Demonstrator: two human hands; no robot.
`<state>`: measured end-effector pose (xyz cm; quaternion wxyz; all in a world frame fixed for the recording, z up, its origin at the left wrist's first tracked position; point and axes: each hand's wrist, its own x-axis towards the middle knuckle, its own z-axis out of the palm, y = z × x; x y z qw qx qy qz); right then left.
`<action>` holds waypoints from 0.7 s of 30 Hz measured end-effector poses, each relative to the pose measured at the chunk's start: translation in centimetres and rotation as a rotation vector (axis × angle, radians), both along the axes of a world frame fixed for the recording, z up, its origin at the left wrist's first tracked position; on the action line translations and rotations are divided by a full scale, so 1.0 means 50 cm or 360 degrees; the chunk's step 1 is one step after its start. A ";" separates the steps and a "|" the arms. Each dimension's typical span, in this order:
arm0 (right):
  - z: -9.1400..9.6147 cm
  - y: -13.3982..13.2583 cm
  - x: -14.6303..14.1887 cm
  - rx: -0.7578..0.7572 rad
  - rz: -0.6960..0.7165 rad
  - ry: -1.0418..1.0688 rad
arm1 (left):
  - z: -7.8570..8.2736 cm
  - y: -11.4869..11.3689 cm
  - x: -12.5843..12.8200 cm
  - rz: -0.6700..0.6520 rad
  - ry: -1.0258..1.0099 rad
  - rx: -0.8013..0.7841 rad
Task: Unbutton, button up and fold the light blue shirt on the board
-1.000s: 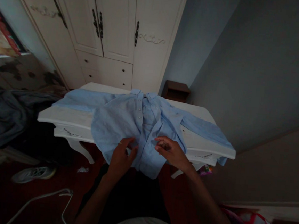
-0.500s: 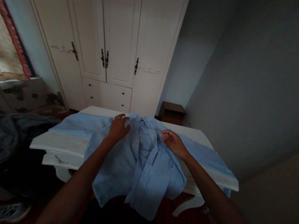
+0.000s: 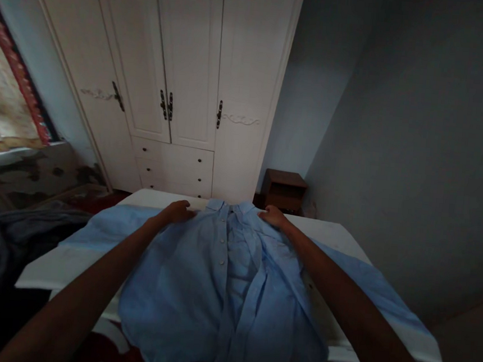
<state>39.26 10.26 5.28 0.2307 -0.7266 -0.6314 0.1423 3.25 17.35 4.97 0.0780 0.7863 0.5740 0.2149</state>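
Note:
A light blue button-up shirt lies front side up on a white table, its sleeves spread left and right and its hem hanging over the near edge. My left hand rests on the shirt's left shoulder beside the collar, fingers curled onto the cloth. On the other side of the collar my right hand sits on the right shoulder, fingers bent down on the fabric. Both arms reach across the shirt front.
A white wardrobe with dark handles and drawers stands behind the table. A small brown nightstand sits in the corner by the grey wall. Dark bedding lies at the left.
Both hands have moved from the shirt's lower front up to its shoulders by the collar. The view has come closer over the table.

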 end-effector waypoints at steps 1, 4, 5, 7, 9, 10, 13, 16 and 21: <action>-0.001 0.014 0.001 -0.0068 0.0007 -0.0009 | -0.002 0.008 0.007 -0.0018 0.0070 -0.0060; -0.001 0.040 0.006 -0.0224 0.0062 -0.0041 | 0.000 0.027 0.025 -0.0047 0.0310 -0.0230; 0.000 0.044 0.008 -0.0249 0.0073 -0.0056 | 0.004 0.032 0.031 -0.0041 0.0363 -0.0244; 0.004 0.051 0.014 -0.0243 0.0070 -0.0090 | 0.014 0.040 0.042 -0.0020 0.0432 -0.0217; 0.010 0.056 0.020 -0.0182 0.0026 -0.0127 | 0.025 0.047 0.056 0.0010 0.0453 -0.0138; 0.012 0.058 0.023 -0.0144 -0.0010 -0.0147 | 0.031 0.051 0.064 0.0033 0.0449 -0.0094; 0.013 0.061 0.028 -0.0068 -0.0165 -0.0219 | 0.043 0.064 0.091 0.0142 0.0418 0.0012; 0.001 0.061 0.025 -0.0060 -0.0339 -0.0320 | 0.047 0.082 0.119 0.0234 0.0403 0.0072; -0.034 0.058 0.009 -0.0033 -0.0375 -0.0539 | 0.018 0.107 0.158 0.0261 0.0423 0.0108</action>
